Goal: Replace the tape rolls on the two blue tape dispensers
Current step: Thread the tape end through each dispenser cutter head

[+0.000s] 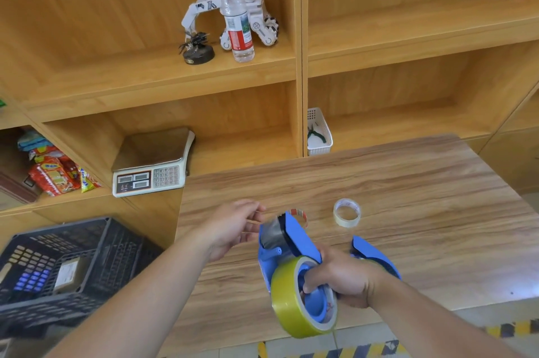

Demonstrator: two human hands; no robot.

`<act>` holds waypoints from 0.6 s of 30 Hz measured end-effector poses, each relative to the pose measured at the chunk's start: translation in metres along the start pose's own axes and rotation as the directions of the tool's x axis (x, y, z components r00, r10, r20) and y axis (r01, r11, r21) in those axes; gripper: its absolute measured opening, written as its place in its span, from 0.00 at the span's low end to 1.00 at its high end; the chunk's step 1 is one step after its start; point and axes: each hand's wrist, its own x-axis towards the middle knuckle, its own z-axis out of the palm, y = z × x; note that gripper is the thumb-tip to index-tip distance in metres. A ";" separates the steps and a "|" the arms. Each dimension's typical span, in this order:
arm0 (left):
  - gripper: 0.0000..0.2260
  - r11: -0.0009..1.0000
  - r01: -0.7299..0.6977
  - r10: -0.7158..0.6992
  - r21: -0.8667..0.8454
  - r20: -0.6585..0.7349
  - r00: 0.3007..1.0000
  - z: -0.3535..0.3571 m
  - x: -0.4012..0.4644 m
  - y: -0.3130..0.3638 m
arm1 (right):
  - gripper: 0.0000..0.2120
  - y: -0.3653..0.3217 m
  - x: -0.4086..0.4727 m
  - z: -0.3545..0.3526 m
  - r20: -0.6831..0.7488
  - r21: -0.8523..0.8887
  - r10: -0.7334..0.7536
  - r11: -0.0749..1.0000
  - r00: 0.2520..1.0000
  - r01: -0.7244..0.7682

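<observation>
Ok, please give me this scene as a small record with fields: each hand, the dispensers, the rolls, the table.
right hand: grips the blue dispenser in hand, above the table
yellow tape roll: mounted on that dispenser's hub
left hand: fingers near the dispenser's front end; whether they pinch the tape end, cannot tell
second blue dispenser: on the table, partly hidden by the right hand
small clear roll: lies flat on the table
empty core: behind the held dispenser
table: wood grain
</observation>
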 end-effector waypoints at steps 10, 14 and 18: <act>0.18 0.923 0.188 -0.175 -0.334 0.071 0.982 0.015 -0.008 -0.129 | 0.19 0.060 0.059 -0.011 -0.389 0.034 0.155 0.987 0.908 -0.154; 0.28 0.946 0.197 -0.180 -0.258 0.089 0.980 0.030 -0.004 -0.162 | 0.20 0.086 0.082 -0.015 -0.461 0.018 0.220 0.971 0.859 -0.239; 0.26 0.935 0.239 -0.226 -0.261 0.080 0.971 0.030 0.015 -0.189 | 0.26 0.109 0.100 -0.016 -0.503 -0.034 0.273 0.942 0.820 -0.334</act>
